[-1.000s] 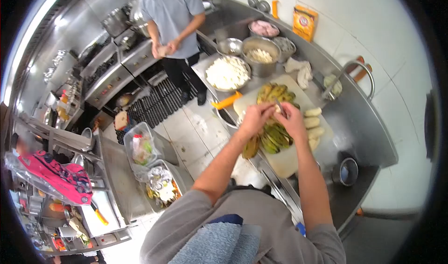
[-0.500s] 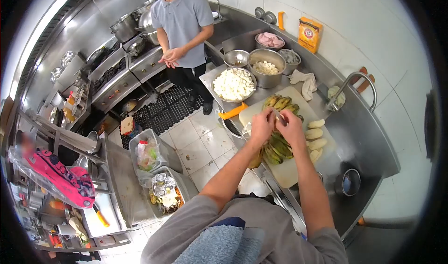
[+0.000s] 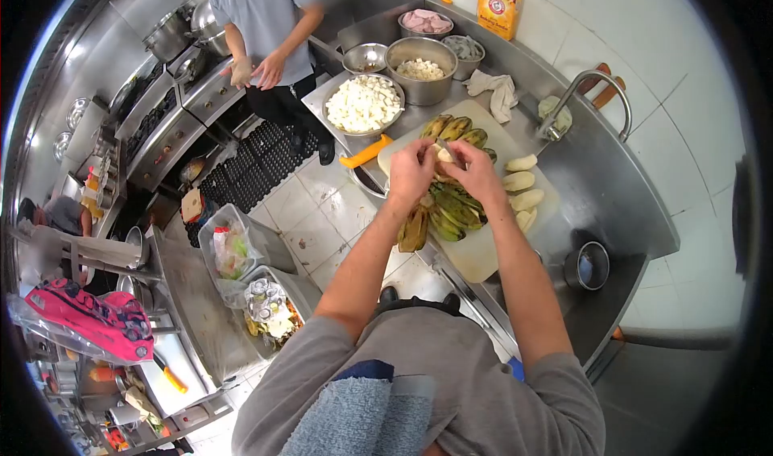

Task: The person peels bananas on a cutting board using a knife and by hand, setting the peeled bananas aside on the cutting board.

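Note:
My left hand (image 3: 412,170) and my right hand (image 3: 475,172) are closed around a partly peeled plantain (image 3: 443,155), whose pale flesh shows between my fingertips. My fingers hide most of it. Under my hands, unpeeled green plantains (image 3: 452,214) with dark blotches lie in a bunch on a white cutting board (image 3: 475,264). Another unpeeled bunch (image 3: 456,128) rests on the board's far part. Right of my right hand, several peeled plantains (image 3: 518,181) lie in a row along the board's edge.
Left of the board stand a bowl of white cubes (image 3: 364,103), an orange-handled tool (image 3: 366,151) and a steel pot (image 3: 420,60). A cloth (image 3: 493,92), faucet (image 3: 592,93) and small metal cup (image 3: 586,266) are to the right. Another person (image 3: 266,29) stands by the stove.
The view has shifted, so the counter appears further left. Between my fingers, more of the plantain's pale flesh now shows. The other person's hands have moved apart.

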